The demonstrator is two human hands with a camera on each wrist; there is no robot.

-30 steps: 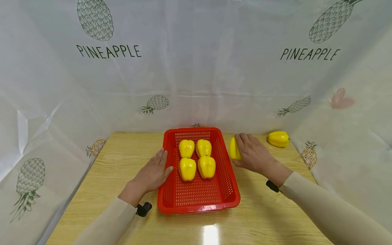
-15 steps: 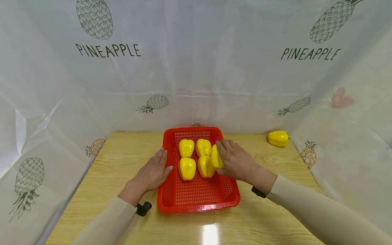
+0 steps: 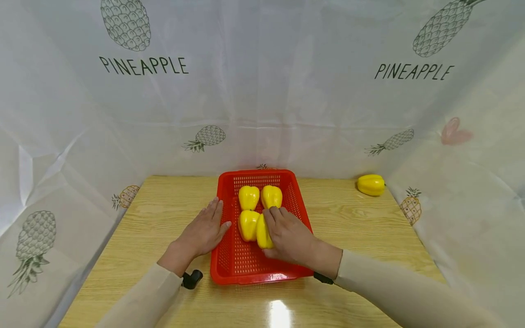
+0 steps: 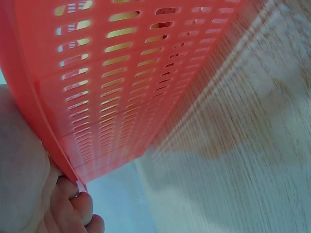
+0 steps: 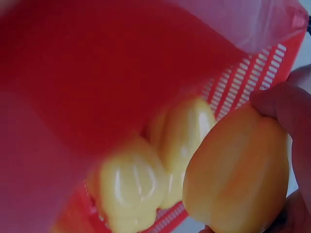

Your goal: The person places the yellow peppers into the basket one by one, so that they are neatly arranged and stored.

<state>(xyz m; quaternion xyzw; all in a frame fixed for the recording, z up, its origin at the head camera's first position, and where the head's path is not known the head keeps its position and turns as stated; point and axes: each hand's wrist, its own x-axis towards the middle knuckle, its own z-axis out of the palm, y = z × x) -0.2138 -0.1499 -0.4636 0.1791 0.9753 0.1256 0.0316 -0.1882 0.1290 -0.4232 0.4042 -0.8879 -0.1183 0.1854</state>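
My right hand (image 3: 289,234) grips a yellow bell pepper (image 3: 264,232) inside the red plastic basket (image 3: 235,279). Fingers and thumb sit round the held pepper (image 5: 238,170) in the right wrist view. Three more yellow peppers show in the basket: the back-left pepper (image 3: 248,197), the back-right pepper (image 3: 272,196) and the front-left pepper (image 3: 248,225), which the held one overlaps in the head view. The pepper at the front right is hidden behind my right hand. My left hand (image 3: 203,229) rests with straight fingers along the basket's left rim.
One yellow pepper (image 3: 371,185) lies on its side at the back right of the wooden table (image 3: 352,232). White sheeting (image 3: 262,100) printed with pineapples stands behind the table and at both sides.
My right hand has carried the pepper leftward from beside the basket, over its right rim, and down among the other peppers. My left hand has stayed at the left rim.
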